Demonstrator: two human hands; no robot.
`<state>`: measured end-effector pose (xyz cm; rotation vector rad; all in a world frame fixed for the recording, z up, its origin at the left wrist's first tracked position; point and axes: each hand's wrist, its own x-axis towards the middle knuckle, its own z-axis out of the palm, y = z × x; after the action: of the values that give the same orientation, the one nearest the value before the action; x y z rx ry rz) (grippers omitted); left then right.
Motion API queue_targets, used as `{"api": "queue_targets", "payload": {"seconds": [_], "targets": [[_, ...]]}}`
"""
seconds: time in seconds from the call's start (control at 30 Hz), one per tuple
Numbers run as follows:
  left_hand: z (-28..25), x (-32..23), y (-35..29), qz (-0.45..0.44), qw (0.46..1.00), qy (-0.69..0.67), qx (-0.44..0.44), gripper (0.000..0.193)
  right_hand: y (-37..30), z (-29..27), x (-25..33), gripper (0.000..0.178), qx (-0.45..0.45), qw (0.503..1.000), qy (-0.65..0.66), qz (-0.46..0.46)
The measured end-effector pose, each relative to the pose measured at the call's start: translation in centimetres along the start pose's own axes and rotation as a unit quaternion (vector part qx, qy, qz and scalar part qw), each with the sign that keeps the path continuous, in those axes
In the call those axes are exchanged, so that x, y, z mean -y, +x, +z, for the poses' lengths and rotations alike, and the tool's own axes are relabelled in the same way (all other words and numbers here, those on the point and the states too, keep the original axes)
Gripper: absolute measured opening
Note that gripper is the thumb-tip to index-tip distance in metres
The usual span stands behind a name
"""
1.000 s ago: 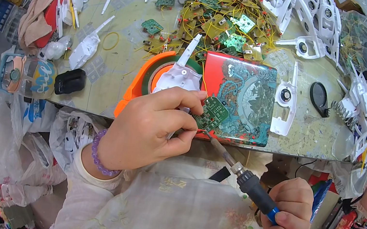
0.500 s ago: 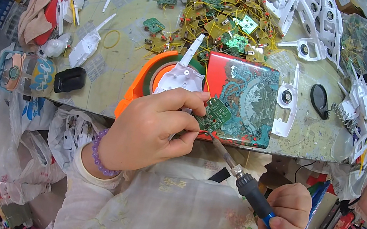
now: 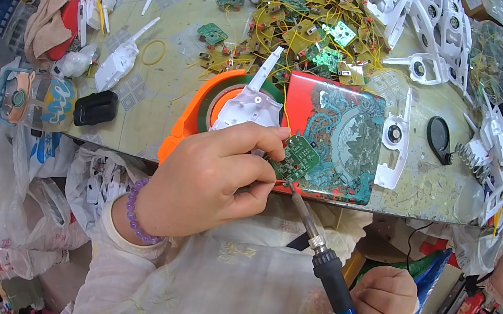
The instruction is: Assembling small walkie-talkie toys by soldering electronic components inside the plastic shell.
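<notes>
My left hand [image 3: 211, 173], with a purple bead bracelet on the wrist, grips a small green circuit board [image 3: 300, 157] by its left edge. A short red wire shows by the fingertips at the board's lower edge. My right hand [image 3: 378, 310] is wrapped round the blue and black handle of a soldering iron [image 3: 332, 280]. The iron's tip meets the lower edge of the board, near the red wire. Under the board lies a red and teal flat box [image 3: 353, 131] with a worn picture. Just beyond my left hand, a white plastic housing [image 3: 249, 111] rests on an orange and green round holder [image 3: 176, 134].
A heap of circuit boards with yellow wires [image 3: 300, 31] covers the back middle. White plastic frames [image 3: 501, 154] pile up at the right, beside a black oval ring [image 3: 438, 137]. At the left are a black clip-like piece [image 3: 95, 109] and a clear plastic jar [image 3: 36, 100].
My right hand has swung down and slightly left, so the soldering iron stands steeper. Its tip stays by the board's lower edge. My left hand and the board have hardly moved.
</notes>
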<state>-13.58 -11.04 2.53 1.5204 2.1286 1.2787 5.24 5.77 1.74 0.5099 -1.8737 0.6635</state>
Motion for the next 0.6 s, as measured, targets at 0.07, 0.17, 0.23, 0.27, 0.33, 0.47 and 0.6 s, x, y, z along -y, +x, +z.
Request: {"api": "queue_targets", "payload": {"seconds": [0.07,0.17,0.23,0.27,0.33,0.47,0.6], "targets": [[-0.05,-0.09,0.02,-0.001,1.000,0.000,0.001,0.011,-0.03,0.05,0.13,0.031,-0.004,1.000,-0.001,0.003],[-0.02,-0.11,-0.06,-0.002,1.000,0.002,0.002,0.012,-0.09,0.05,0.10,0.031,-0.004,1.000,0.001,0.004],[-0.02,-0.09,-0.07,-0.003,1.000,0.003,0.002,0.012,-0.08,0.08,0.09,0.031,-0.001,1.000,0.003,0.001],[0.01,-0.11,-0.07,-0.001,1.000,0.005,0.001,0.012,-0.06,0.10,0.16,0.031,-0.003,1.000,0.001,0.004],[0.00,-0.19,-0.05,0.001,1.000,0.007,0.000,0.012,-0.07,0.10,0.23,0.031,-0.006,1.000,-0.001,0.006],[0.06,-0.11,0.04,0.001,1.000,0.007,0.003,0.012,-0.14,0.19,0.30,0.031,-0.001,1.000,-0.001,0.017],[0.05,-0.23,0.03,0.001,1.000,0.011,0.002,0.012,0.15,0.08,0.52,0.029,0.004,1.000,-0.012,0.025]]}}
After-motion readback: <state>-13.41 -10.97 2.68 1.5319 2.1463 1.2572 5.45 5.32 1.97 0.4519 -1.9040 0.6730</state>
